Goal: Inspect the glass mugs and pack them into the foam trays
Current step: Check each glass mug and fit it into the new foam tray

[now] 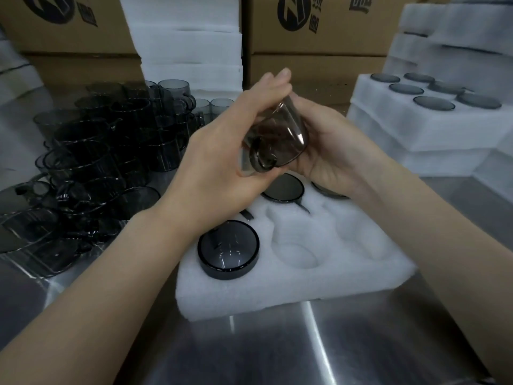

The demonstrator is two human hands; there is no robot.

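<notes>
In the head view, the glass mug [277,140] is held in the air between both hands. It is tilted, and its handle points toward the person. The left hand [219,151] wraps it, fingers over the far side and thumb underneath. The right hand [330,151] cups the opposite side, its fingertips hidden behind the glass. I judge the mug to be stiff, smooth and breakable, so the body is a safer hold than the thin handle. Directly below the grip lies the foam tray [291,284], with free pockets. The unpacked mugs [97,151] stand beyond the left wrist.
</notes>
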